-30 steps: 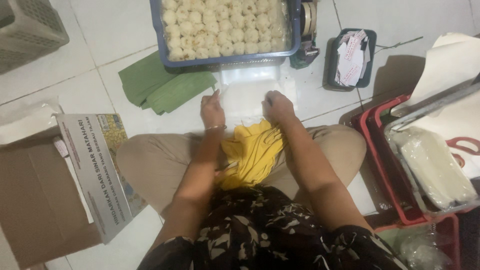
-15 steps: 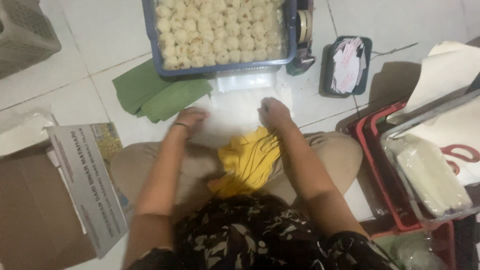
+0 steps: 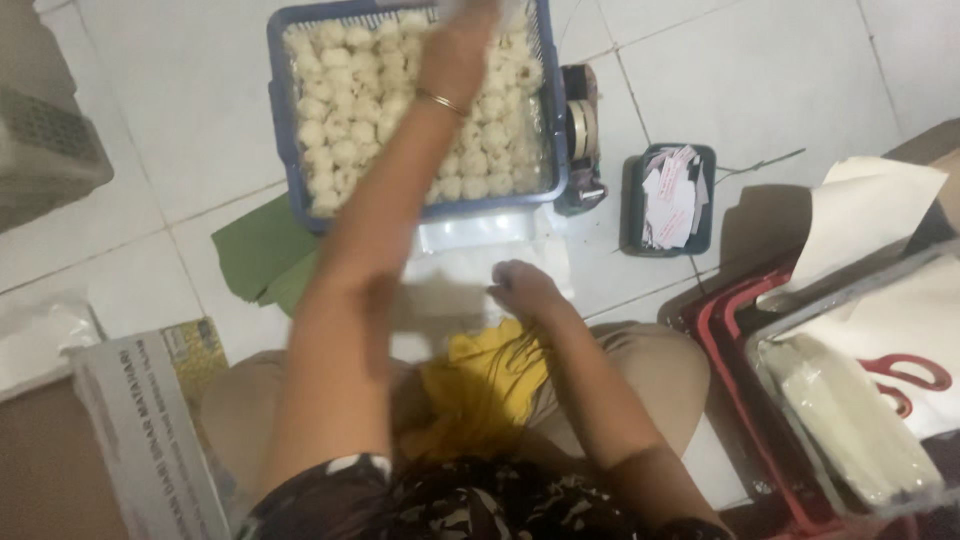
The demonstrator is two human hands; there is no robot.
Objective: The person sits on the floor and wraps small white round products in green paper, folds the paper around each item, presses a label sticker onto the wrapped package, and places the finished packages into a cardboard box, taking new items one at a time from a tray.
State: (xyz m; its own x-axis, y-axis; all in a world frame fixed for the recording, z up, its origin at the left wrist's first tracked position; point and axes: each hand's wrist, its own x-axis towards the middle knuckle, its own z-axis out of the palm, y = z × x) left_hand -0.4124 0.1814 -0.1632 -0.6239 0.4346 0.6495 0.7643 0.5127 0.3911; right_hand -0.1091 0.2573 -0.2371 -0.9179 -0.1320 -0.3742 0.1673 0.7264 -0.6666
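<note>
The left hand (image 3: 462, 50) stretches over the blue plastic basket of pale round dumplings (image 3: 400, 110), grip blurred, unreadable. The right hand (image 3: 522, 290) presses flat, fingers together, pinning the clear plastic sheet (image 3: 470, 262) beneath it.

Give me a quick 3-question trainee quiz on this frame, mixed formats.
1. True or false: the left hand is stretched out over the blue basket of pale round pieces.
2. Multiple choice: where is the right hand? A) inside the blue basket B) on the clear plastic sheet on the floor in front of the knees C) on the red-handled scissors
3. Fill in: the small dark tray to the right of the tape dispenser holds slips of ____.

Key: 1 true; 2 B; 3 paper.
</note>
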